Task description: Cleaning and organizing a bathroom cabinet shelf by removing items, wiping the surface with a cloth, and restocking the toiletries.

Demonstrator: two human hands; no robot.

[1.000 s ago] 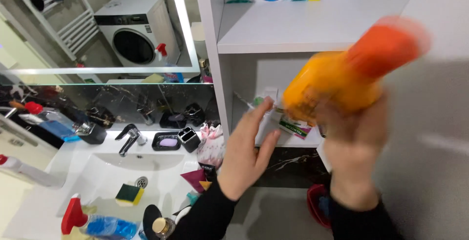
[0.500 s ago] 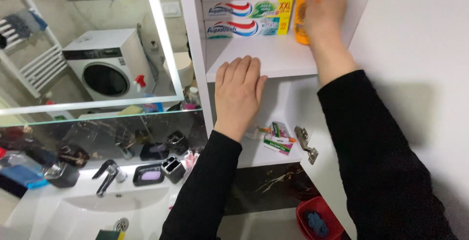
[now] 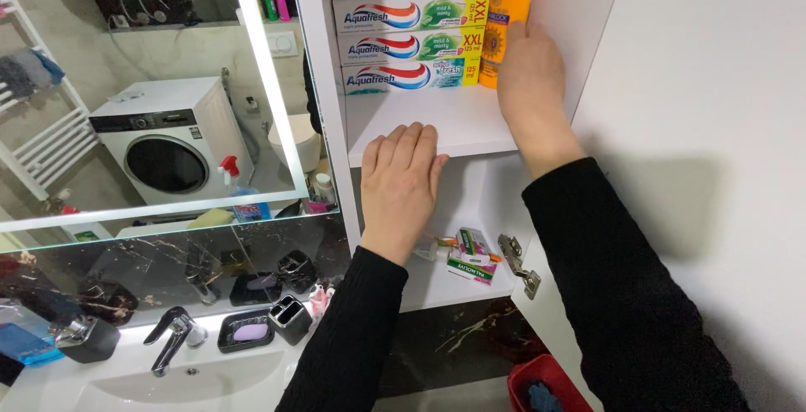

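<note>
Here, you are working at a white cabinet (image 3: pixel 579 9) of smooth, rigid board, and its shelf (image 3: pixel 437 122) is carrying the load flat and level. Below it, the lower shelf (image 3: pixel 437 282) is holding a few small packets (image 3: pixel 472 252), and a metal hinge (image 3: pixel 514 263) is standing at the door edge. Three long cardboard toothpaste boxes (image 3: pixel 411 43) are lying stacked at the back, stiff and square-edged. The orange bottle (image 3: pixel 506 9) is standing upright in the right rear corner, touching the box ends. It is a smooth, glossy plastic, likely light and fairly stiff, somewhat slippery, not fragile. Take hold around the flat lower body, below the shoulder, not at the cap. Your right hand (image 3: pixel 531 76) is wrapping its fingers against the bottle's lower part. Your left hand (image 3: pixel 401 179) is lying open and flat, palm down, over the shelf's front edge, well apart from the right hand.
</note>
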